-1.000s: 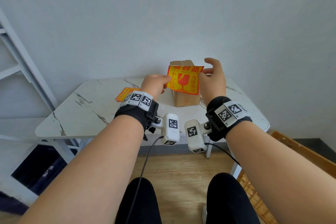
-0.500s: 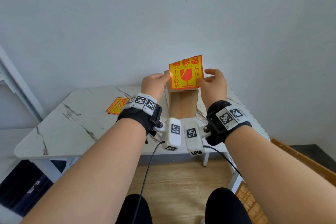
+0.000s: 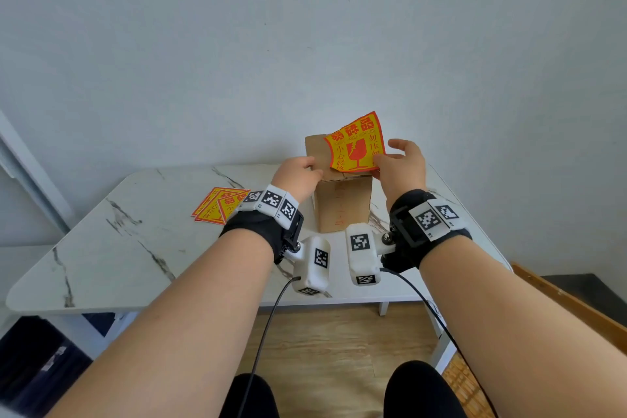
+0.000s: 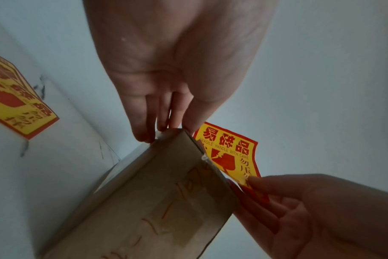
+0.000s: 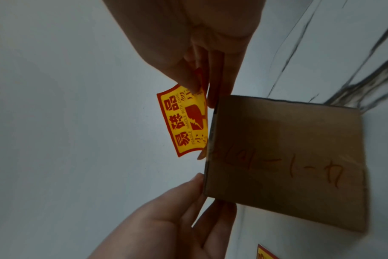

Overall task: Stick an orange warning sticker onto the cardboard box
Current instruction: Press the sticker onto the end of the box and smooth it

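A small brown cardboard box (image 3: 342,204) stands upright on the marble table (image 3: 135,248). My right hand (image 3: 400,166) pinches the right edge of the orange and yellow warning sticker (image 3: 356,146) between thumb and fingers. It holds the sticker curled and tilted just above the box's top. My left hand (image 3: 298,173) is at the box's top left edge, its straight fingers (image 4: 144,135) touching the cardboard (image 4: 155,201). The sticker (image 4: 230,152) rises behind that edge, near my left thumb. The right wrist view shows the sticker (image 5: 184,122), the box (image 5: 284,157) and my left hand (image 5: 166,219).
A small pile of the same stickers (image 3: 220,207) lies on the table left of the box. The wall is close behind. A white frame (image 3: 27,173) stands at the left, a wooden crate (image 3: 576,309) on the floor at the right.
The sticker has risen from in front of the box to above its top and now tilts. My left hand has let go of its left edge and moved onto the box.
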